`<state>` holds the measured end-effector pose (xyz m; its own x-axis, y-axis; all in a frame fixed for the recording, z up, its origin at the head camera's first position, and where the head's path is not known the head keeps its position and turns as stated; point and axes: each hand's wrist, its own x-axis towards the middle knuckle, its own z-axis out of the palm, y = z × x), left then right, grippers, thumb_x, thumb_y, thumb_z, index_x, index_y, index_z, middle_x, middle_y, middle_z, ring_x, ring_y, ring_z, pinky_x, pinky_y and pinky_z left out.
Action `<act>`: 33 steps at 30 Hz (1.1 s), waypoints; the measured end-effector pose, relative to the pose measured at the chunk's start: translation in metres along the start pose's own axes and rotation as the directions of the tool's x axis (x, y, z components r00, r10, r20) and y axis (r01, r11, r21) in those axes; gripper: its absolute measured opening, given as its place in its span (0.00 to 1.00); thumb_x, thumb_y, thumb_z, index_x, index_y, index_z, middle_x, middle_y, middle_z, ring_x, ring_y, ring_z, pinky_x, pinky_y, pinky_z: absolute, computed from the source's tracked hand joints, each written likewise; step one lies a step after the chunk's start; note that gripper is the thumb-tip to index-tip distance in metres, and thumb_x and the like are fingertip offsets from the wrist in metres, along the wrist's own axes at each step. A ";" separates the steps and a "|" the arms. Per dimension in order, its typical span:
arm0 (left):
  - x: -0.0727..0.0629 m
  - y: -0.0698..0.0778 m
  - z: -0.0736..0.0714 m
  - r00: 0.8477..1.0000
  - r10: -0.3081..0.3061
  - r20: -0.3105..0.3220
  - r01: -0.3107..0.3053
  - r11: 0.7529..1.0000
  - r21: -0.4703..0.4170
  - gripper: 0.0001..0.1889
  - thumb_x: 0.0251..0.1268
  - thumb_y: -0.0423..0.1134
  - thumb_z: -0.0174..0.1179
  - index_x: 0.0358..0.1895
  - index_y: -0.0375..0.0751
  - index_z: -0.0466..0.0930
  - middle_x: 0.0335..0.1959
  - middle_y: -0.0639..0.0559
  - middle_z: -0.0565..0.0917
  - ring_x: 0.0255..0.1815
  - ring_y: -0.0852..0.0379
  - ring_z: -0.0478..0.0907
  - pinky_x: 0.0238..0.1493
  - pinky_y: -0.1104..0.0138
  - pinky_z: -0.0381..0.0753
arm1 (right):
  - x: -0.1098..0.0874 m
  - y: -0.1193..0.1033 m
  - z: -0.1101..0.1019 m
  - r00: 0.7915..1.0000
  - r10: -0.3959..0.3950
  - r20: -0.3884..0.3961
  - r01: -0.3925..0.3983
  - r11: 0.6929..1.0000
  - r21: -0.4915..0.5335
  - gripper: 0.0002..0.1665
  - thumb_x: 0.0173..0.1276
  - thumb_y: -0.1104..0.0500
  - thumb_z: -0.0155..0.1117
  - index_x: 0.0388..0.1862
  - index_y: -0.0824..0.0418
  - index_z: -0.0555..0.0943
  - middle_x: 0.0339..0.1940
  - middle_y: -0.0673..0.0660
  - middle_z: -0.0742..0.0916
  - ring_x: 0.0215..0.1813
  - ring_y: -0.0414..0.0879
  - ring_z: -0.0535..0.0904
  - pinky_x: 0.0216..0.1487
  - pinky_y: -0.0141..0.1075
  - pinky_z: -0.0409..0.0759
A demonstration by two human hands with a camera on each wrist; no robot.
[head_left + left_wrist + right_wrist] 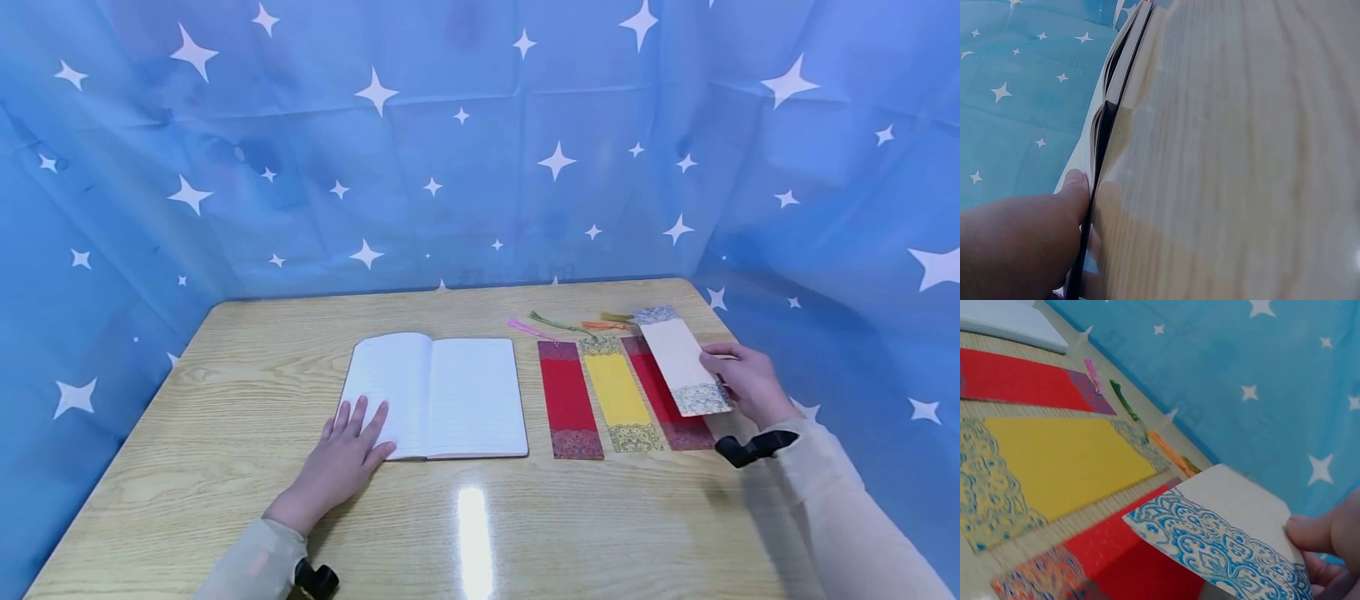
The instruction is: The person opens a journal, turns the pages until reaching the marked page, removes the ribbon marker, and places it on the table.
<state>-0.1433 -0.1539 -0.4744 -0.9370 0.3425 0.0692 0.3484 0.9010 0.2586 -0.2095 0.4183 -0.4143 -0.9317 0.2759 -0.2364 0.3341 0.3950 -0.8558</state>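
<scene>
Between thumb and fingers my right hand (742, 379) pinches a white bookmark (671, 350) with blue patterned ends by its right edge. It is lifted and tilted over a red bookmark (697, 433), covering part of it. Left of these lie a yellow bookmark (617, 387) and another red bookmark (568, 396), each with a tassel at the top. My left hand (345, 458) rests with spread fingers on the lower left page of an open notebook (472, 400). In the left wrist view, its thumb (1075, 187) presses on the page edge.
The wooden table (247, 383) carries everything. A blue curtain (450, 167) with white stars hangs behind it and along both sides. Pink (528, 328), green (558, 322) and orange tassels (606, 325) stretch toward the table's back edge.
</scene>
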 end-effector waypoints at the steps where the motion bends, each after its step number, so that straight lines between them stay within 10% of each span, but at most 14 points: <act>1: 0.000 0.000 0.000 1.000 0.001 -0.001 -0.001 1.000 0.001 0.33 0.71 0.59 0.40 0.73 0.44 0.52 0.71 0.33 0.50 0.70 0.31 0.42 0.64 0.38 0.48 | 0.000 0.001 -0.002 1.000 0.001 -0.003 -0.001 1.000 -0.006 0.35 0.67 0.43 0.56 0.64 0.64 0.66 0.48 0.58 0.73 0.34 0.41 0.75 0.33 0.35 0.78; 22: -0.002 0.000 0.000 1.000 0.000 -0.017 0.000 1.000 0.005 0.33 0.71 0.58 0.40 0.72 0.43 0.53 0.71 0.33 0.50 0.70 0.32 0.42 0.64 0.38 0.47 | 0.002 0.027 -0.026 0.992 -0.103 -0.075 0.083 0.970 -0.228 0.33 0.69 0.48 0.52 0.60 0.74 0.68 0.55 0.72 0.70 0.47 0.56 0.69 0.35 0.32 0.71; 33: -0.001 0.000 0.001 1.000 0.007 -0.018 -0.007 1.000 0.008 0.33 0.71 0.58 0.40 0.72 0.44 0.53 0.71 0.33 0.50 0.70 0.31 0.42 0.64 0.38 0.48 | 0.006 0.041 -0.029 0.968 -0.240 -0.067 0.184 0.870 -0.458 0.25 0.70 0.53 0.52 0.50 0.76 0.73 0.45 0.74 0.77 0.42 0.62 0.73 0.35 0.43 0.71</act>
<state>-0.1419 -0.1541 -0.4756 -0.9347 0.3442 0.0882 0.3553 0.9005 0.2508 -0.1968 0.4620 -0.4375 -0.9730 0.2309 0.0073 0.1844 0.7955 -0.5772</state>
